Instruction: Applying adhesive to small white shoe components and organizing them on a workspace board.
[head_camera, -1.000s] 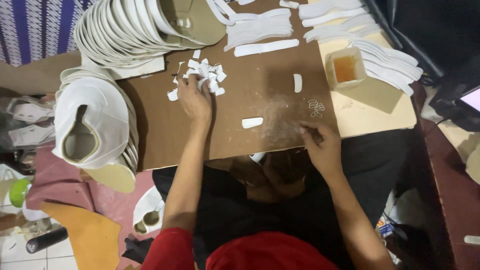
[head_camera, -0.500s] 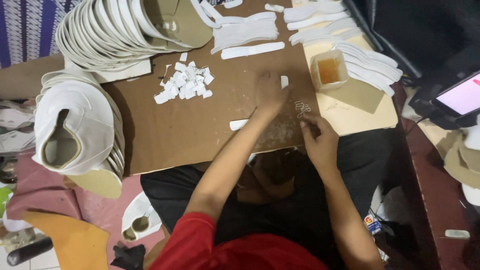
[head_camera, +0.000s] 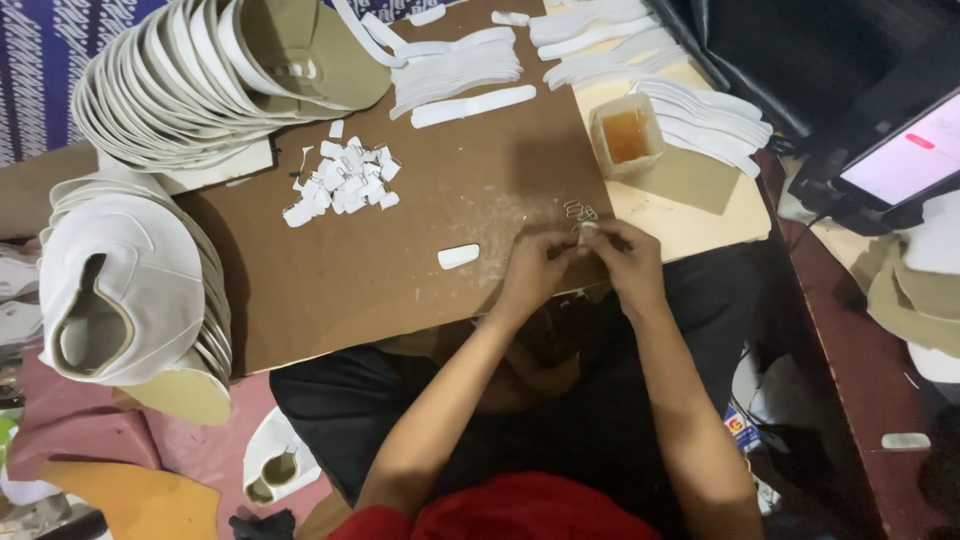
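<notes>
Head view: we see both hands meeting at the near edge of a brown cardboard-covered tabletop (head_camera: 420, 260). The left hand (head_camera: 533, 272) and right hand (head_camera: 622, 258) pinch a small white strip piece (head_camera: 588, 227) between their fingertips, each grip closed tight on it, just beside a little cluster of thin metal wire rings (head_camera: 580, 210). A short white oval tab (head_camera: 458, 256) lies near the left hand, apart from it. Farther back rest a heap of small white cut scraps (head_camera: 340, 182), a translucent cup of amber liquid (head_camera: 626, 136) and rows of long white strips (head_camera: 460, 68). Stacked cream and white shoe uppers (head_camera: 190, 80) fan across the far left corner.
</notes>
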